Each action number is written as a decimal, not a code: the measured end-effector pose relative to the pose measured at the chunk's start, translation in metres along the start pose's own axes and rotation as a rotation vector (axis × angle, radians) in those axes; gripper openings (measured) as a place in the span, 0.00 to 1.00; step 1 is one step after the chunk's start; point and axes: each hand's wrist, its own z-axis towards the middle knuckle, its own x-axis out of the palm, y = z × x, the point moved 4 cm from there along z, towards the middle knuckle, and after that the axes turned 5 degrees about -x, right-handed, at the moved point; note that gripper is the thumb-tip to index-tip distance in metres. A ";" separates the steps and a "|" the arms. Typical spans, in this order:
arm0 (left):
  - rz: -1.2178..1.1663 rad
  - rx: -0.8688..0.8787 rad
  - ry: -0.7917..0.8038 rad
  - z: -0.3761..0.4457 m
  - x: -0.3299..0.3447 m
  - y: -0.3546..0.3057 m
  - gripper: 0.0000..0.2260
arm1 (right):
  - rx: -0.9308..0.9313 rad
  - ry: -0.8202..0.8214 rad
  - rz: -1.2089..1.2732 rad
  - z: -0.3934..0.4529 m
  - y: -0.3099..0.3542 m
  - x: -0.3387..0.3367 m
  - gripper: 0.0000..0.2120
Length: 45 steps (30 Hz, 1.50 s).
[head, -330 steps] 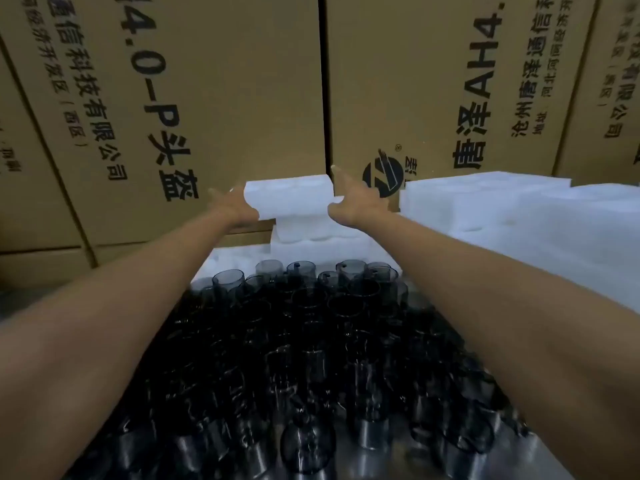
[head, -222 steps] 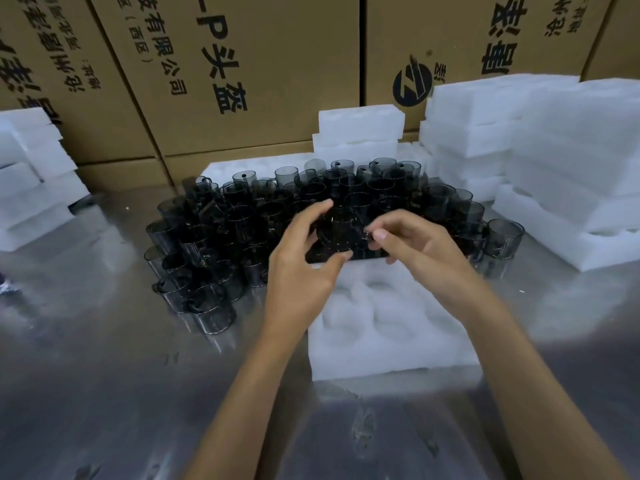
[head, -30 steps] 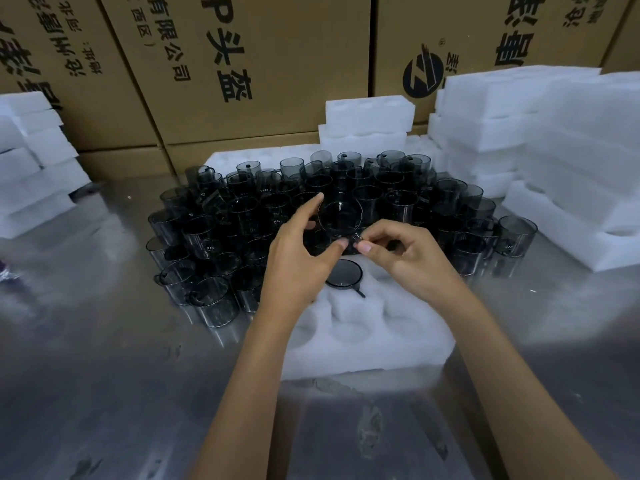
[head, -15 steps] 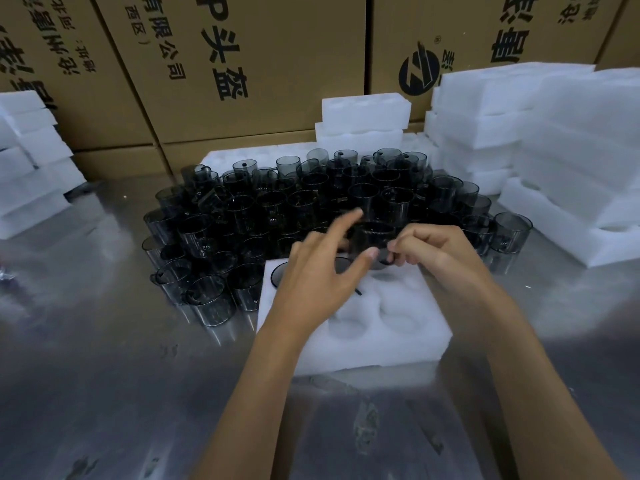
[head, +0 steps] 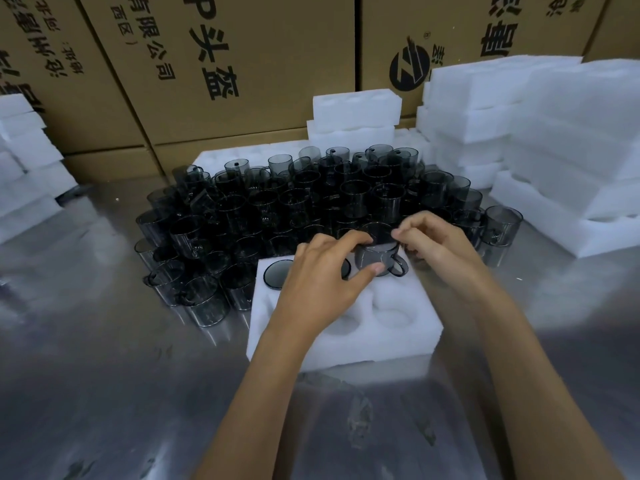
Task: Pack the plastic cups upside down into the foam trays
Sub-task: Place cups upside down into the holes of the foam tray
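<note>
A white foam tray (head: pixel 349 336) lies on the steel table in front of me. A dark cup (head: pixel 275 273) sits upside down in its far left pocket, and a second one is mostly hidden under my left hand. Both hands hold a smoky grey handled cup (head: pixel 375 259) over the far right pocket. My left hand (head: pixel 323 271) grips it with thumb and fingers; my right hand (head: pixel 433 242) pinches its top rim. Two near pockets show bare foam. Behind the tray stands a crowd of several dark cups (head: pixel 311 202).
Stacks of white foam trays stand at the right (head: pixel 554 143), at the far centre (head: pixel 355 119) and at the left edge (head: pixel 24 161). Brown cardboard boxes (head: pixel 242 64) wall off the back. The steel table (head: pixel 121 393) stretches toward me.
In the last second both hands carried the cup down and right from above the pile to the tray's far right pocket. Two cups now sit in the tray's far row.
</note>
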 end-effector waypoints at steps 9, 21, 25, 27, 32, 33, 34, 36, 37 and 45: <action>0.064 -0.066 0.075 -0.001 0.007 0.003 0.22 | -0.042 0.018 0.041 -0.002 -0.006 0.014 0.12; -0.084 -0.059 0.114 0.002 0.007 0.003 0.18 | -0.040 0.107 0.134 -0.002 -0.015 0.019 0.17; -0.056 -0.127 0.167 0.000 0.008 0.006 0.22 | -0.008 0.073 0.162 0.002 -0.022 0.019 0.13; -0.033 -0.137 0.162 -0.002 0.008 0.006 0.22 | -0.001 0.043 0.168 0.002 -0.024 0.019 0.11; 0.090 -0.094 0.204 0.001 0.012 0.006 0.23 | 0.016 -0.024 0.152 0.002 -0.026 0.020 0.09; 0.122 -0.091 0.218 0.002 0.013 0.007 0.23 | 0.017 -0.033 0.136 0.002 -0.025 0.021 0.09; 0.148 -0.091 0.228 0.002 0.014 0.007 0.23 | 0.015 -0.037 0.118 0.002 -0.025 0.022 0.10; 0.171 -0.091 0.233 0.002 0.015 0.007 0.24 | 0.006 -0.031 0.094 0.002 -0.024 0.022 0.10; 0.169 -0.088 0.231 0.002 0.015 0.007 0.24 | 0.001 -0.020 0.093 0.002 -0.023 0.022 0.10; 0.162 -0.059 0.211 0.001 0.013 0.005 0.21 | 0.094 0.244 0.291 0.000 -0.037 0.011 0.14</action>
